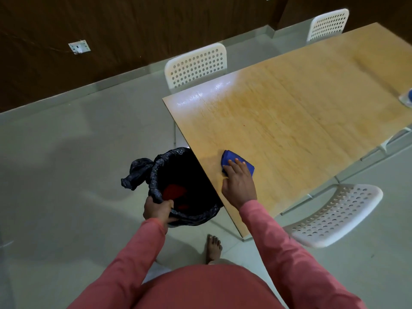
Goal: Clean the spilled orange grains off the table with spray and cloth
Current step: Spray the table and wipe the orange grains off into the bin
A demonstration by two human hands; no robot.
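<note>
Right hand (239,182) flat on the blue cloth (236,160), fingers spread and pressing it down onto the wooden table (301,103), close to the table's near-left edge, about midway along that edge. Left hand (157,208) clenched on the rim of a bin lined with a black bag (178,190), held just below and against that same table edge, the bin's far side tucked under the tabletop. Inside the bin, patches of red-orange material (174,191) at the bottom; too blurred to tell whether grains. One tiny reddish speck (244,125) on the tabletop, further in from the edge than the cloth. At the far right edge of the table, cut off by the frame, part of a clear bottle with a blue top (406,99), well apart from the cloth. White perforated chairs around the table: one (196,65) at the far-left end, one (327,24) further back, one (334,216) pulled out on the near side. Pink sleeves (278,248) on both arms, a bare foot (214,247) on the pale tiled floor (66,175) below the near corner of the table.
</note>
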